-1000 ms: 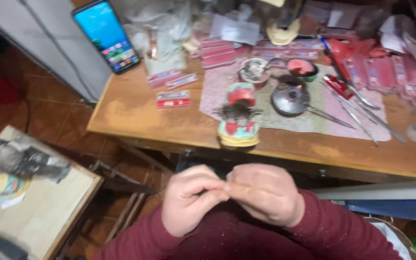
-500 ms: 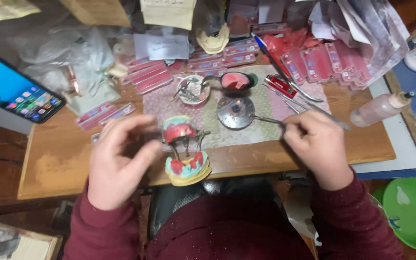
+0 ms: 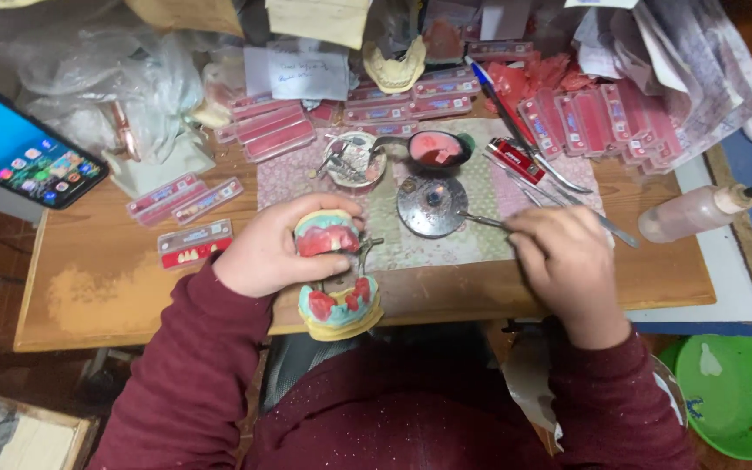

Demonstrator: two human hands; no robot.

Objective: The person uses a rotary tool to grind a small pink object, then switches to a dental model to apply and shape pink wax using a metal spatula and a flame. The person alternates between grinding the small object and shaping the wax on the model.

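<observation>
Now | your left hand [image 3: 276,248] fingers clamped the dental model [image 3: 334,274] | right hand [image 3: 559,257] fingers pinched a metal tool [image 3: 480,220] | risk: loosened grip could tip model off the surface [image 3: 106,287] edge.

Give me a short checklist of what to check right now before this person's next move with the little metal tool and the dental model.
1. Left hand grips the dental model: ok, fingers wrap its upper half.
2. Model supported: ok, it sits at the wooden table edge.
3. Right hand holds the metal tool: ok.
4. Tool tip placement: ok, it reaches the round metal dish.
5. Anything picked up on the tip: cannot tell, too small.
6. Clear bottle clear of the right hand: ok, lying apart.
</observation>
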